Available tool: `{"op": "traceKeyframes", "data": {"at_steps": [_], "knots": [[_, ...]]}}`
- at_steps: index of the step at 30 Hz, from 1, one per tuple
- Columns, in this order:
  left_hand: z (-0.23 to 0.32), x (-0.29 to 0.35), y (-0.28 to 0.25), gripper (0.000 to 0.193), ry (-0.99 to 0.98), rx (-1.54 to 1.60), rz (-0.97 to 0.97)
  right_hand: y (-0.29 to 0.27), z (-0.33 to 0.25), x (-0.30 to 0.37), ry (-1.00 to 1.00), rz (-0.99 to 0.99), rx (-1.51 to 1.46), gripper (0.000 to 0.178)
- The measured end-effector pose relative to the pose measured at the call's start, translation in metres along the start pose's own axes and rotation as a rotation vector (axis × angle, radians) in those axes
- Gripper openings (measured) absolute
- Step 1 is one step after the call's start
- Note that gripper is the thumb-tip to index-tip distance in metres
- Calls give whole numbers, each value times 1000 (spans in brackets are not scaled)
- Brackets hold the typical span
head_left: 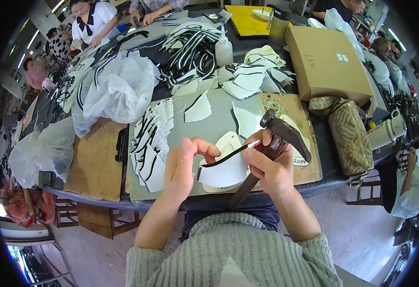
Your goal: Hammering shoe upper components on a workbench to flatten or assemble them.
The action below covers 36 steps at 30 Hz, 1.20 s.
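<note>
My right hand point(272, 167) pinches a curved white shoe-upper piece point(226, 172) with a black strip along its upper edge. The same hand also holds a hammer point(291, 136), its dark head above the fingers and its handle slanting down toward my lap. At the piece's left end is my left hand point(183, 165), thumb raised apart from the bent index finger; its lower fingers are partly hidden. Beneath the hands lies a grey-green work board point(171, 189). A stack of similar black-edged white pieces point(152, 148) lies on its left, and two single pieces point(198, 109) lie farther back.
Clear plastic bags point(118, 91) bulge at the left. A white squeeze bottle point(224, 50) stands beyond the board, near a heap of black-and-white strips point(190, 48). To the right are a cardboard box point(331, 62), a patterned pouch point(348, 138) and a large white spool point(386, 130). Co-workers sit across the table.
</note>
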<state>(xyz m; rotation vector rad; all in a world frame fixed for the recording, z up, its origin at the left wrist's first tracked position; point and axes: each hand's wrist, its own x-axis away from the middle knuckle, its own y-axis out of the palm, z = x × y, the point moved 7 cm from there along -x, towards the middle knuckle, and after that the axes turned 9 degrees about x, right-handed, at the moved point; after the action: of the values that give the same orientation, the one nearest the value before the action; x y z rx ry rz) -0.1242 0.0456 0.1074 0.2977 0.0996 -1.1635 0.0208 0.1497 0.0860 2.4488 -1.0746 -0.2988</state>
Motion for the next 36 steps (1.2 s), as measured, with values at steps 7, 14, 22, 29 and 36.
{"op": "traceKeyframes", "data": {"at_steps": [7, 14, 22, 29, 36], "knots": [[3, 11, 14, 11, 28, -381, -70, 5, 13, -3, 75, 19, 60, 32], [-4, 47, -29, 6, 47, -466, 185, -6, 15, -3, -17, 26, 387, 15], [-24, 113, -112, 82, 71, -1387, 509, -36, 18, -6, -6, 131, 363, 14], [-48, 67, -129, 75, -50, -1333, 105, -46, 19, 0, -6, 152, 320, 14], [-37, 58, -122, 78, -123, -1488, 34, -67, 0, 5, 52, 129, 498, 13]]}}
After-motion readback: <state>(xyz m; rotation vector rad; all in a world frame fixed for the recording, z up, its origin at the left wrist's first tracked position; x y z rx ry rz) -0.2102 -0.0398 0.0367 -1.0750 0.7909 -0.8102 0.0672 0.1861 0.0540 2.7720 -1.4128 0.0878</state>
